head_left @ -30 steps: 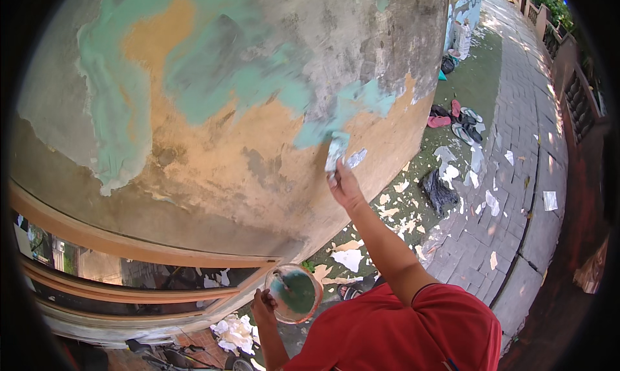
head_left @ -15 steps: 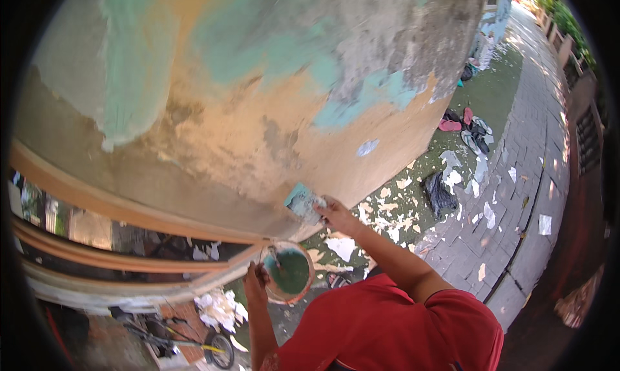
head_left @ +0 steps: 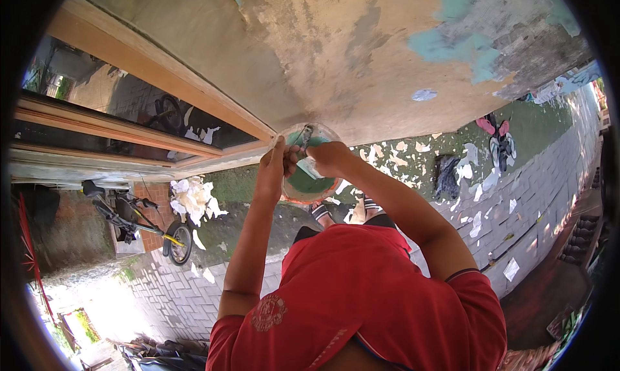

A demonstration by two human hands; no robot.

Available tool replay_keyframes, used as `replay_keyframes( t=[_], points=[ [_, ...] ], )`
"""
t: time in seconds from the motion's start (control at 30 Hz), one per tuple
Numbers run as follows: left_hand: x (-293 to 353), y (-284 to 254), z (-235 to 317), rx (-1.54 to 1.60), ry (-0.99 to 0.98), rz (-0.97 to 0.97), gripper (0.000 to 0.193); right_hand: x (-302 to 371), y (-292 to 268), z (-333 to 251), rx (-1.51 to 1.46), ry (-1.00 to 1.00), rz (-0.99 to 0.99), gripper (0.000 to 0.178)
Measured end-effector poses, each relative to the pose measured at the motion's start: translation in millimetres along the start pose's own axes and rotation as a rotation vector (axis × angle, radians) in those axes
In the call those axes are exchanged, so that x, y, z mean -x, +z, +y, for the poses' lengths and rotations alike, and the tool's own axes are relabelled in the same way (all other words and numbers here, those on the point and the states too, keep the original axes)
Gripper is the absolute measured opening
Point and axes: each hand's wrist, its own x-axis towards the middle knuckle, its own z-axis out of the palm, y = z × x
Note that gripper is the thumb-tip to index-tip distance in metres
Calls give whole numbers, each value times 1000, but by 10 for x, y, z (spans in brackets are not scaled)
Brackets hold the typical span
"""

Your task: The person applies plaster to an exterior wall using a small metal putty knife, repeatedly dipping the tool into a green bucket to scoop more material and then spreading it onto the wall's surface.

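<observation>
A round bucket (head_left: 302, 198) with a worn orange rim and green paste inside is in front of me, close to the wall. My left hand (head_left: 279, 158) is closed at its left rim, apparently around the thin wire handle. In my right hand (head_left: 328, 159) is a flat putty scraper (head_left: 312, 169), its blade inside the bucket's mouth. A grey, paste-smeared tool (head_left: 307, 134) leans against the far inner side of the bucket. Beyond rises the wall (head_left: 349, 67), tan with grey and turquoise patches.
A window frame (head_left: 174, 80) runs along the left. Paint flakes (head_left: 194, 198) litter the ground, with a small bicycle (head_left: 145, 222) beside them. To the right are a black plastic bag (head_left: 445, 177), slippers (head_left: 500, 145) and grey paving (head_left: 536, 177).
My right hand has brought the scraper from the wall down into the bucket. The view has swung left, showing more of the window and bicycle. My left hand stays by the rim.
</observation>
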Motion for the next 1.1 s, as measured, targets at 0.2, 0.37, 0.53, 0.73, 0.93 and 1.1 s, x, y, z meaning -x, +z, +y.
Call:
replay_keyframes(
  t=[0.2,0.37,0.53,0.73,0.93,1.1],
  points=[
    [87,278,107,-31,9,-46,54,-524,628,93,270,-89,-263,28],
    [158,454,119,-49,-6,-86,53,-680,1299,410,168,-42,-89,17],
    [226,469,14,-56,0,-73,53,-668,1418,457,58,-2,-19,13],
    [207,614,46,-29,-16,-117,52,-1090,2452,1085,-927,-20,257,15],
    [162,567,10,7,-17,-87,51,-568,1208,526,90,23,-33,18],
    [162,686,75,25,-36,-119,51,-546,1051,630,19,74,-177,23]
  ],
)
